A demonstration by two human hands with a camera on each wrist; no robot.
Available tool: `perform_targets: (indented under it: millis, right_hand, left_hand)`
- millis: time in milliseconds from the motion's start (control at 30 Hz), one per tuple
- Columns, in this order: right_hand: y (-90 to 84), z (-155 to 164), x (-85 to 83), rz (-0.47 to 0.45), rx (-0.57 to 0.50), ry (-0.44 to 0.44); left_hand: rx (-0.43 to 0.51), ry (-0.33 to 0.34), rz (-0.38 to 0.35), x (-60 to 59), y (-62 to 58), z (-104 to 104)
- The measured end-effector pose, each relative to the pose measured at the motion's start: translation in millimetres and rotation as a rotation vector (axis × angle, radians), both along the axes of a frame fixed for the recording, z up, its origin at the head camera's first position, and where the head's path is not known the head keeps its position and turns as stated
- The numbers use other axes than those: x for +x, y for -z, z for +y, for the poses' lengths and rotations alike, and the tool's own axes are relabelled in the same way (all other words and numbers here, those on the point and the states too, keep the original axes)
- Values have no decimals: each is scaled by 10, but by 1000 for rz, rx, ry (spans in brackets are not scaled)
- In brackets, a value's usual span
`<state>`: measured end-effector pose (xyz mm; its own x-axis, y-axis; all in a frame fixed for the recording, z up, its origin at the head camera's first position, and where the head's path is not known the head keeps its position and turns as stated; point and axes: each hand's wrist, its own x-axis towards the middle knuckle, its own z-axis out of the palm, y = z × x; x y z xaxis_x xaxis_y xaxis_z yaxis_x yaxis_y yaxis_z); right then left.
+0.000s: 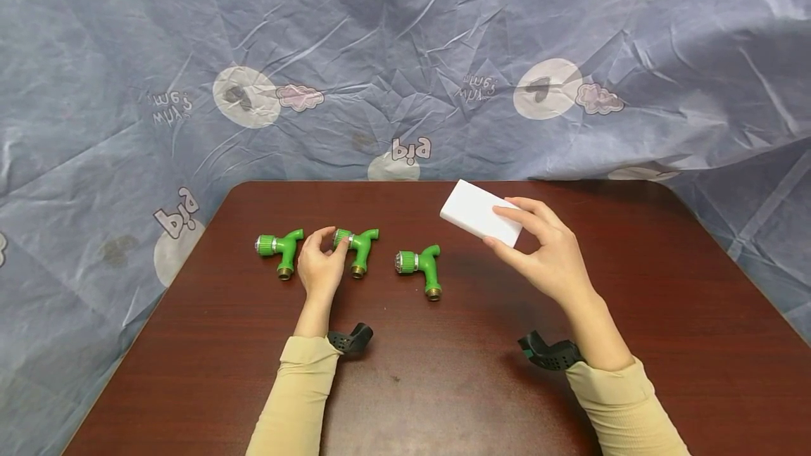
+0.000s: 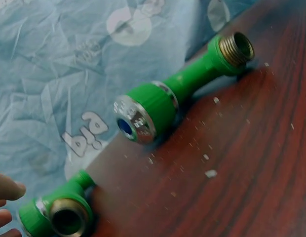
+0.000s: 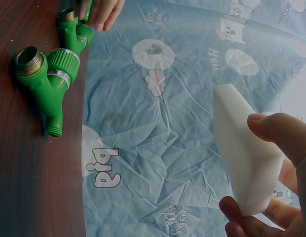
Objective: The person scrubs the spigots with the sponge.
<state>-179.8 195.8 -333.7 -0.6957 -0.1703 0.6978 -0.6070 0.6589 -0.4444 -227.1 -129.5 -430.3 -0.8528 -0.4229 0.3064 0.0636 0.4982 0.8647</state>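
Three green taps with ribbed knobs and brass threaded ends lie in a row: the left tap (image 1: pixel 286 250), the middle tap (image 1: pixel 362 252) and the right tap (image 1: pixel 428 273). My left hand (image 1: pixel 319 266) is at the knob of the middle tap, thumb in front and fingers behind. In the left wrist view, its fingertips (image 2: pixel 12 190) show a small gap to a tap's knob (image 2: pixel 32 217). Raised above the table at the right, my right hand (image 1: pixel 551 252) grips a white rectangular block (image 1: pixel 478 211) between thumb and fingers. The block tilts in the air.
The dark reddish-brown table (image 1: pixel 405 385) has small pale crumbs (image 2: pixel 210 174) near the taps. A wrinkled blue-grey cloth (image 1: pixel 380 55) with printed letters hangs behind its far edge. Black wrist mounts (image 1: pixel 550 354) sit at both cuffs.
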Motion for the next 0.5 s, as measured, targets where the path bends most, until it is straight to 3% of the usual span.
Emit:
perform_targets:
  millis: [233,500]
  right_hand:
    - [9,-2,-7,-4,12,3]
    - [21,-6,-15,-21,20,-3]
  left_hand:
    - [2,70,-134,-53,147,-37]
    - [-52,121,-180,-101,170,-81]
